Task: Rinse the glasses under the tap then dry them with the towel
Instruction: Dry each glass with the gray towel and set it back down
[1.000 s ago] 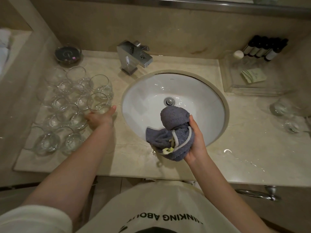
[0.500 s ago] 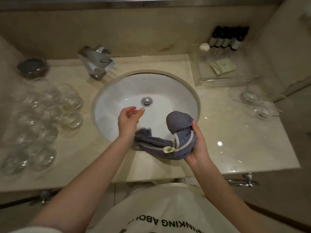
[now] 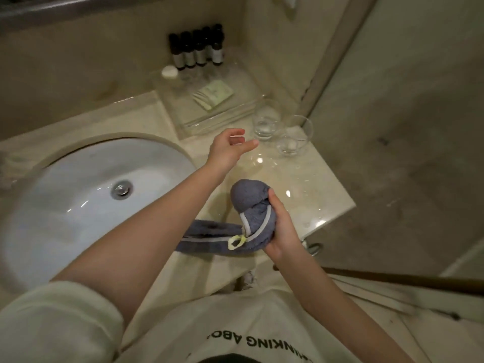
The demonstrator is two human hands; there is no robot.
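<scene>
Marble counter [image 3: 309, 184]; left hand [image 3: 228, 148] empty, fingers spread, near two glasses [image 3: 281, 132] at upper right; right hand [image 3: 281, 226] grips grey towel [image 3: 251, 205], centre.

The sink [image 3: 78, 205] is set into the worktop [image 3: 301, 184] at the left; to its right, at the worktop's far right corner, stand two glasses, one glass [image 3: 265, 120] behind and left of the other glass [image 3: 293, 138], just beside each other; behind the first glass lies a tray [image 3: 209, 119] against the back wall, with a row of bottles [image 3: 197, 49] at its rear and a packet [image 3: 213, 94] before them; the left hand [image 3: 227, 149] hovers above the worktop between sink and glasses, just left of the nearer-left glass; the right hand [image 3: 281, 229] holds a towel [image 3: 251, 213] above the worktop's front edge, right of the sink, its tail trailing left under the left forearm.
</scene>
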